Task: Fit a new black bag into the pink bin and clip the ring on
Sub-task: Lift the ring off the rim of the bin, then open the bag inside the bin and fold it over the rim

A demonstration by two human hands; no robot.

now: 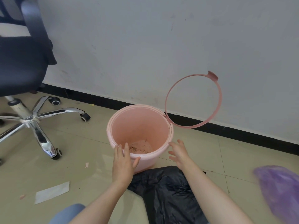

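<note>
The pink bin stands on the tiled floor near the wall, with no bag in it and some dirt at its bottom. Its pink ring is hinged at the right rim and swung up open against the wall. A black bag lies flat on the floor just in front of the bin, between my forearms. My left hand rests with spread fingers on the bin's near rim. My right hand hovers open beside the bin's right side, holding nothing.
An office chair with a chrome wheeled base stands at the left. A purple bag lies at the right edge. A paper scrap and small litter lie on the floor at lower left. The wall has a black skirting.
</note>
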